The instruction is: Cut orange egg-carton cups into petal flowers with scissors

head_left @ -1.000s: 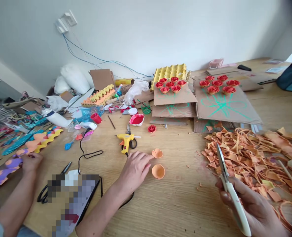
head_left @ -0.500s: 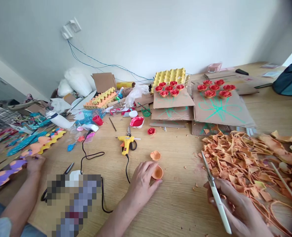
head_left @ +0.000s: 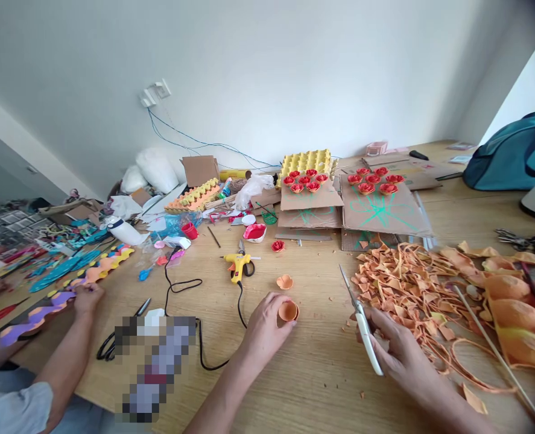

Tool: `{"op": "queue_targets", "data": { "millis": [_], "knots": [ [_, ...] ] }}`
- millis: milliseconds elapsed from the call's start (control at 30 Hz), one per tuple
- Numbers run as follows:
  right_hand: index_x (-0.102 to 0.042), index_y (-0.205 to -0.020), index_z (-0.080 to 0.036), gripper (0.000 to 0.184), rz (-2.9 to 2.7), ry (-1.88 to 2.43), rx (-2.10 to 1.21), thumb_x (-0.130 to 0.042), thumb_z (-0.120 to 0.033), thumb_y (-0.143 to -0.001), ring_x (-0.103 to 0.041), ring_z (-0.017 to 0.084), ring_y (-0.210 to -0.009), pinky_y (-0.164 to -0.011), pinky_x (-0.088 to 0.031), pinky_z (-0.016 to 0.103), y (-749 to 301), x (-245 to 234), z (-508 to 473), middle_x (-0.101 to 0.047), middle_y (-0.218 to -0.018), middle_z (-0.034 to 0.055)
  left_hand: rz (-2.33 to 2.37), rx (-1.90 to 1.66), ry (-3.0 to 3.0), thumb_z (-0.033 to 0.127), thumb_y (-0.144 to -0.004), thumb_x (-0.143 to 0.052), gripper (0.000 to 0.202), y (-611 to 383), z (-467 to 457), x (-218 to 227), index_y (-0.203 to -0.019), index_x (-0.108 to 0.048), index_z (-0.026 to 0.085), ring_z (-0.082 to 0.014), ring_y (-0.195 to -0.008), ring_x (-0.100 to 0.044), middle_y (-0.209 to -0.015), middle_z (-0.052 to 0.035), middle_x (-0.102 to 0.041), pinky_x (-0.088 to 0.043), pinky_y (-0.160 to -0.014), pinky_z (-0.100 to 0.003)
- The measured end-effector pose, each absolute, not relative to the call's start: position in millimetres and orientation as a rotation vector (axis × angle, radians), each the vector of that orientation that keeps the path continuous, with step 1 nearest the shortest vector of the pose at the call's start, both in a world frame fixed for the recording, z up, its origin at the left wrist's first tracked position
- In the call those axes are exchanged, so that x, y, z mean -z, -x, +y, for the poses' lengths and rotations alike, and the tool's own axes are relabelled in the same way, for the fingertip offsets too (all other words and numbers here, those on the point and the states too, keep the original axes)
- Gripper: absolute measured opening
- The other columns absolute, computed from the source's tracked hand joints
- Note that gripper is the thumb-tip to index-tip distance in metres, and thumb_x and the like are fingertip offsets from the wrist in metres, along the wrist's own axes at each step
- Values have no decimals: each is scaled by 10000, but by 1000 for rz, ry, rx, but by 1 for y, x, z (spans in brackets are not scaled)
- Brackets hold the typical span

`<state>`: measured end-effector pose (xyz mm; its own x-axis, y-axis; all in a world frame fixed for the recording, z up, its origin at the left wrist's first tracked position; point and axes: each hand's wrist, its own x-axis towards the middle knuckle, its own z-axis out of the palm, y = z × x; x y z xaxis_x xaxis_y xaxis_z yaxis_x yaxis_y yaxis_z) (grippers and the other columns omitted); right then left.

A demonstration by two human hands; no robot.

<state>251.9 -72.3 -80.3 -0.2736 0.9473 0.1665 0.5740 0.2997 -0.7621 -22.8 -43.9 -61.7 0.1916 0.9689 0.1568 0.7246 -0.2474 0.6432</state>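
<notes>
My left hand (head_left: pixel 263 322) has its thumb and fingers closed around the side of a small orange cup cut from an egg carton (head_left: pixel 289 311), low over the table or resting on it; I cannot tell which. My right hand (head_left: pixel 400 349) grips white-handled scissors (head_left: pixel 365 334), blades pointing up and left, apart from the cup. Just beyond the cup sits an orange petal-edged cup (head_left: pixel 284 281). Farther back is a red paper rose (head_left: pixel 278 246). A yellow glue gun (head_left: pixel 237 266) lies left of these, over dark-handled scissors (head_left: pixel 248 269).
Orange carton scraps (head_left: pixel 403 289) pile up at right, near uncut egg carton (head_left: pixel 514 310) and a thin stick (head_left: pixel 493 346). Red roses stand on cardboard (head_left: pixel 382 211) behind. Red paint (head_left: pixel 254 232) sits in a small dish. A co-worker's arm (head_left: pixel 70 355) is at left; black cords (head_left: pixel 199 343) cross the table.
The view has swung to the right, showing more of the teal bag and egg carton. My right hand has brought the scissors left, away from the scraps and closer to the cup.
</notes>
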Motion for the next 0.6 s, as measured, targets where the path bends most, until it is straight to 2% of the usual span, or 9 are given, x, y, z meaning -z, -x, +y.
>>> {"op": "queue_targets", "data": {
  "millis": [167,267,367,500,600],
  "knots": [
    [-568,-851,-206,343,-1958,1347,-757,-376,-464,-974,-538,204,-710,-667,-460,334,-250,80,-71,-612,-762,42,1528,-820,-2103,62,-797,-612,210,24,-45,65,-928,-657,218,-210,-950,-645,-1024,-56,-684,-494,-862,-354],
    [-568,-839,-205,354,-1947,1347,-757,-376,-472,-970,-527,204,-693,-653,-453,334,-250,80,-71,-602,-742,40,1552,-819,-2175,58,-824,-594,159,25,-47,64,-810,-657,203,-224,-1004,-636,-1057,-69,-679,-491,-888,-378],
    [-565,-836,-208,344,-1923,1339,-787,-390,-475,-966,-526,206,-704,-651,-451,327,-250,79,-71,-601,-750,40,1597,-883,-2273,72,-837,-615,144,22,-53,60,-826,-672,203,-250,-1056,-600,-1088,-81,-664,-478,-911,-418],
    [-567,-862,-213,326,-1859,1312,-890,-413,-477,-976,-508,194,-708,-647,-444,306,-248,78,-72,-584,-750,22,1479,-1034,-2383,120,-884,-600,136,12,-62,52,-893,-695,217,-222,-940,-581,-973,-71,-658,-481,-846,-386],
    [-575,-902,-213,293,-1788,1288,-1005,-460,-474,-972,-506,185,-725,-652,-439,290,-248,79,-73,-575,-784,12,1333,-1162,-2236,142,-892,-603,123,-1,-64,49,-898,-700,218,-203,-906,-583,-914,-58,-661,-473,-836,-360]
  ]
}}
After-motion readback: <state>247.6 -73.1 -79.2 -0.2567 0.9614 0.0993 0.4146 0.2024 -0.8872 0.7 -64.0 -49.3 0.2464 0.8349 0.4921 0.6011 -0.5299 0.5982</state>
